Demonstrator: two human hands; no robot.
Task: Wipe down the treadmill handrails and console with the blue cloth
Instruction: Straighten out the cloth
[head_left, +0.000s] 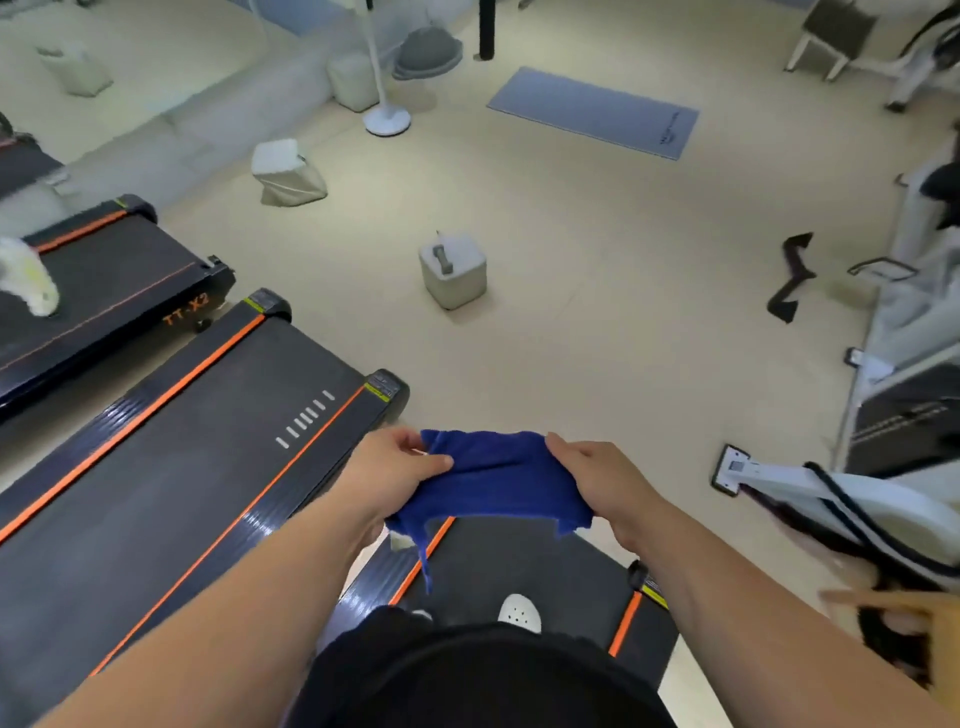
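A gym floor (571, 218) of pale beige holds black treadmills with orange stripes (171, 457) at left and a grey mat (592, 111) beyond. The blue cloth (493, 483) hangs stretched above a treadmill belt, pinched closed at each end by the left hand (395, 473) and right hand (602, 483).

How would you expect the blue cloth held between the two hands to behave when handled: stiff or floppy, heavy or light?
Probably floppy: the blue cloth sags and bunches between the left hand and right hand, with a corner dangling below. Likely light, since fingertip pinches hold it up. Its fuzzy-looking surface suggests it grips rather than slips.
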